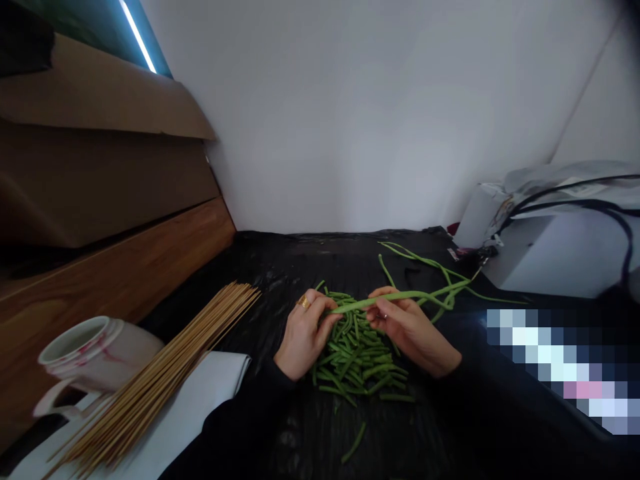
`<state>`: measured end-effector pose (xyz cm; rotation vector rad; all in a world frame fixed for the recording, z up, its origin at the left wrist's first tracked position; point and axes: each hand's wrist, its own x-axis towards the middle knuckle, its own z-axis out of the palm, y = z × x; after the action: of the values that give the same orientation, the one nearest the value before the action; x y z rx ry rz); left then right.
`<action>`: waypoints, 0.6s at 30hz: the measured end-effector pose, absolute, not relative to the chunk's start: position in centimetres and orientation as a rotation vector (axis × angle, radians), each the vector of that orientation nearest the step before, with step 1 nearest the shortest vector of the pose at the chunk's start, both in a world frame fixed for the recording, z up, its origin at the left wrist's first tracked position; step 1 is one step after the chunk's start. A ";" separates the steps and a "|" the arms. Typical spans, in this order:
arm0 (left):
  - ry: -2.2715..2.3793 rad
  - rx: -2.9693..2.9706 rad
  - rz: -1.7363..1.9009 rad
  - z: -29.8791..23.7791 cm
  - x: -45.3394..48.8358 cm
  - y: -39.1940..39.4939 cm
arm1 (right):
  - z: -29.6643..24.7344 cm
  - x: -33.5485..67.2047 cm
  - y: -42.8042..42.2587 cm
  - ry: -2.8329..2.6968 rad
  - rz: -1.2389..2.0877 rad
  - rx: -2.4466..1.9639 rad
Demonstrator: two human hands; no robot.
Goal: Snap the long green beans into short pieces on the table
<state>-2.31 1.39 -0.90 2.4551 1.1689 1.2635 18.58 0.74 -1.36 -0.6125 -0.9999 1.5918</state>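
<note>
A long green bean (410, 295) stretches between both my hands above a black plastic sheet (280, 267). My left hand (305, 332), with a gold ring, pinches the bean's left end. My right hand (407, 328) is closed around the bean a little further right. Under my hands lies a pile of short cut bean pieces (360, 363). More uncut long beans (430, 263) trail away to the right behind my right hand.
A bundle of bamboo skewers (160, 380) lies on a white sheet (200, 400) at the left, beside a white jug (90, 353). Wooden panels and cardboard rise on the left. A white box with black cables (555, 247) stands at the right.
</note>
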 end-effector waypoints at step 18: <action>1.097 2.238 1.374 -0.4 -2.2 1.4 | -2.1 18.2 0.8 -0.879 1.729 -0.577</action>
<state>-2.20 1.36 -0.43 2.2383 1.0966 1.3739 18.21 0.83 -2.06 -0.5768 -0.8790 1.7290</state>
